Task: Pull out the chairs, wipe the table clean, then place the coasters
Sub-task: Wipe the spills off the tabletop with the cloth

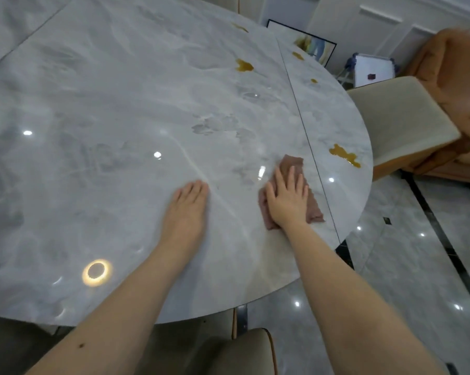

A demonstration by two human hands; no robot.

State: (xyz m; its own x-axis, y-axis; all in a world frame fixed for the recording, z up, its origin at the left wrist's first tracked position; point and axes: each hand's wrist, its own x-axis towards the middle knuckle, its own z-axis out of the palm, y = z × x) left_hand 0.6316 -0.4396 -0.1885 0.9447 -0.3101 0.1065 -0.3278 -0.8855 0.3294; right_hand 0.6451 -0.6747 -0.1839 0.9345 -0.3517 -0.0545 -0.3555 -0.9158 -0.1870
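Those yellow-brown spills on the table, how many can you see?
5. One by the right edge, nearest the cloth; a tiny one; a mid-table one; two farther back. More may lie out of view.

Floor [407, 266]: glossy grey marble-look tiles with dark inlay strips [442, 234] running diagonally; small ceiling-light reflections scattered across it. Walls [374, 25]: white, with raised rectangular panel moulding. A black-framed picture [317, 47] stands leaning against the wall at floor level beyond the counter's far right edge. Beside it, a small white board-like object with blue fittings [372, 70]; detail unclear. An orange upholstered sofa or armchair [456, 85] occupies the upper right, blurred. Lighting: overhead; a ring-shaped lamp reflection [96, 272] shows near the counter's near-left edge, with several smaller bright spots elsewhere on the polished surface.
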